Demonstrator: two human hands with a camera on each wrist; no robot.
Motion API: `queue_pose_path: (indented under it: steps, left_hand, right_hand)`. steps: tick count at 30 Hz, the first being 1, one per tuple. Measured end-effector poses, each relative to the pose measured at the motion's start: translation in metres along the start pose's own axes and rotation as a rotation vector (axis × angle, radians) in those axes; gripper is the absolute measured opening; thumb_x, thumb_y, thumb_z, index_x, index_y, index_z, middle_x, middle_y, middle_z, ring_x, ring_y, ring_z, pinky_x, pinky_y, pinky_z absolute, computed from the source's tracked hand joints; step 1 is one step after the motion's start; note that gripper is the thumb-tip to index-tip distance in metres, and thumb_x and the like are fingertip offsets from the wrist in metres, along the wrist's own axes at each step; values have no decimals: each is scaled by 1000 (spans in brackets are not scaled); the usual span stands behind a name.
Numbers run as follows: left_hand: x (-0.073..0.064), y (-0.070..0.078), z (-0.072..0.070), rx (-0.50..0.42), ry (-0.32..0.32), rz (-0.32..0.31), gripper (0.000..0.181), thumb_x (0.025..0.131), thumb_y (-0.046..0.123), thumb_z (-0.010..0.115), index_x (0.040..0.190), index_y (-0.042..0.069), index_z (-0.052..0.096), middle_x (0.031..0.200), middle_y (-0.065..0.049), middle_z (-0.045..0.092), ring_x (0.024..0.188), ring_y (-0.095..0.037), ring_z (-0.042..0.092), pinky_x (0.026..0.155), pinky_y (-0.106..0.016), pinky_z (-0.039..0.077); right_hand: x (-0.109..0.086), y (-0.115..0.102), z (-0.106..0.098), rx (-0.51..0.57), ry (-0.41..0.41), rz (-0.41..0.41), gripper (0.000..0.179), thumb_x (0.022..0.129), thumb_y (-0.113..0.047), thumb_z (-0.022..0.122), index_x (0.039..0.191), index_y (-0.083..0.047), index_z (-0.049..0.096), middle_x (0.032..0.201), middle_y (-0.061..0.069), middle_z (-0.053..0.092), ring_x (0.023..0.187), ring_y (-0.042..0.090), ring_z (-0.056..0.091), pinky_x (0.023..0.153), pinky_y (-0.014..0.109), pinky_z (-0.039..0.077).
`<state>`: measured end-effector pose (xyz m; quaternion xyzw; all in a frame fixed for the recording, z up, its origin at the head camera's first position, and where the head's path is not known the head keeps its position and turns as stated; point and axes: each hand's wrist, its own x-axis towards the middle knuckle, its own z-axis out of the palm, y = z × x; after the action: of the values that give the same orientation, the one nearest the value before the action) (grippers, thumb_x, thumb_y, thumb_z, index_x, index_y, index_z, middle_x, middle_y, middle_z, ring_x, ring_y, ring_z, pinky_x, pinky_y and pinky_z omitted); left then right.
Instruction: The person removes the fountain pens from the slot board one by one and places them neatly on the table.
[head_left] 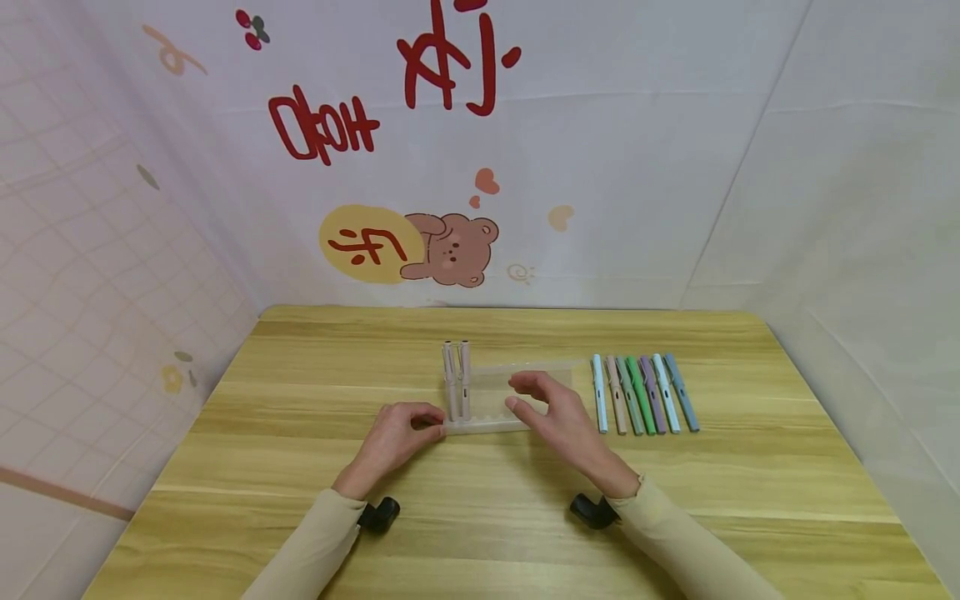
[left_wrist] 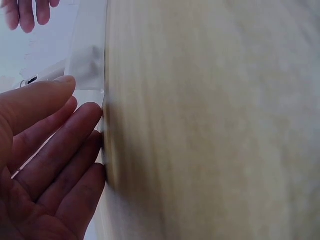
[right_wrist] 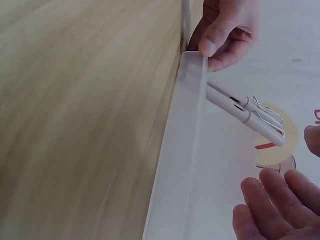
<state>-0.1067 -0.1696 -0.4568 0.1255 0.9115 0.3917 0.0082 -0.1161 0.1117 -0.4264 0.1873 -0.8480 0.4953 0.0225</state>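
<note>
A clear and white pen stand (head_left: 491, 427) lies in the middle of the table. Two pale pinkish pens (head_left: 465, 383) with wire clips stand in it side by side at its left end. My left hand (head_left: 393, 435) holds that end, the thumb on the front corner of the stand (right_wrist: 175, 150) in the right wrist view and the other fingers beside it. Over the right part of the stand hovers my right hand (head_left: 561, 427), its fingers loosely bent and thumb apart, with nothing in its grasp.
To the right of the stand, several capped pens (head_left: 637, 396) in white, pink, green, purple and blue lie in a row on the wooden table (head_left: 480, 533). Behind the table rises a white printed wall cloth (head_left: 622, 150). Dark wrist cameras (head_left: 381, 515) sit at both cuffs.
</note>
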Motion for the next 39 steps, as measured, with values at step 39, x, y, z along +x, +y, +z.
queue_pose_path:
  steps: [39]
  left_hand:
    - [-1, 0, 1, 19, 2, 12, 9, 90, 15, 82, 99, 15, 80, 94, 7, 77, 91, -11, 71, 85, -37, 56]
  right_hand:
    - [30, 0, 61, 107, -76, 109, 30, 99, -22, 72, 124, -6, 65, 117, 7, 72, 102, 23, 73, 88, 40, 58]
